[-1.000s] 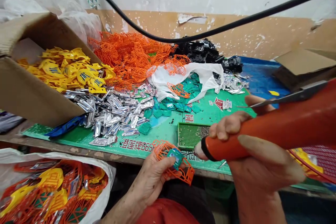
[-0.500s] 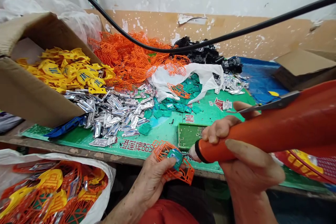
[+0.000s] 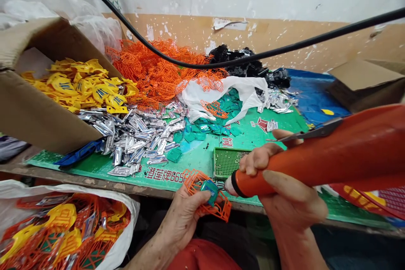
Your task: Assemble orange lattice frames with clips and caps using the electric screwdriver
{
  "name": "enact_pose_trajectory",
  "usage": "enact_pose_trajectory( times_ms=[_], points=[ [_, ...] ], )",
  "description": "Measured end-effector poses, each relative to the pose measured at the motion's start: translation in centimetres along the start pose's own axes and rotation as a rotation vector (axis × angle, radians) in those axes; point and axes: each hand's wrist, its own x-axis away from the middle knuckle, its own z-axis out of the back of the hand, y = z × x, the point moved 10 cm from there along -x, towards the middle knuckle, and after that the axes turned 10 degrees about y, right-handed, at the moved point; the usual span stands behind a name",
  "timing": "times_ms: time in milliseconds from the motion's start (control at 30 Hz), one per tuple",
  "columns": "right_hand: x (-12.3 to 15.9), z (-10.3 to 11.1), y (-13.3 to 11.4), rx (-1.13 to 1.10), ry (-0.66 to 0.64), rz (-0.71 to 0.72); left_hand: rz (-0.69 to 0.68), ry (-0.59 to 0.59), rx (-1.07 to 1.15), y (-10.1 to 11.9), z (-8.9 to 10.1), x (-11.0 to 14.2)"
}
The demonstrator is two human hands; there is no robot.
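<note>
- Left hand: fingers closed around an orange plastic lattice piece, held just above the bench edge, with a teal plastic part seated in it; the thumb lies against the teal part.
- Right hand: clenched around an orange-handled tool, its thin metal tip at the teal part; whether they touch is too small to tell.
- Steel scissors: blades lie along the tool, above the right hand; their grip is hidden behind the handle.
- Green printed mat on the bench, bearing a green perforated tray just beyond the tool tip.
- Heaps behind: yellow plastic pieces in a tilted cardboard box, orange lattices, silver pieces, teal pieces, black pieces.
- White plastic bag: lies over the teal heap, partly hiding it.
- Black cable: crosses the view in front of the heaps and wall.
- White sack: at lower left, holding mixed orange and yellow pieces; cut off by the frame.
</note>
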Motion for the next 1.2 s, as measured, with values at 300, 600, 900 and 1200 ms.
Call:
enact_pose_trajectory(
  times_ms=[300,600,900,1200],
  points=[
    [0.2,-0.4,0.2,0.026,0.002,0.01,-0.053,0.003,-0.017,0.0,0.0,0.0],
    [-0.6,-0.1,-1.1,0.035,0.023,0.062,-0.035,-0.037,-0.059,0.9,-0.6,0.3],
    [-8.5,4.3,-2.8,0.246,0.281,0.376,0.012,-0.117,-0.077,0.2,-0.4,0.2],
    [-9.3,5.9,0.9,0.403,0.254,0.347,0.051,-0.099,-0.101,-0.2,-0.1,-0.4]
  ],
)
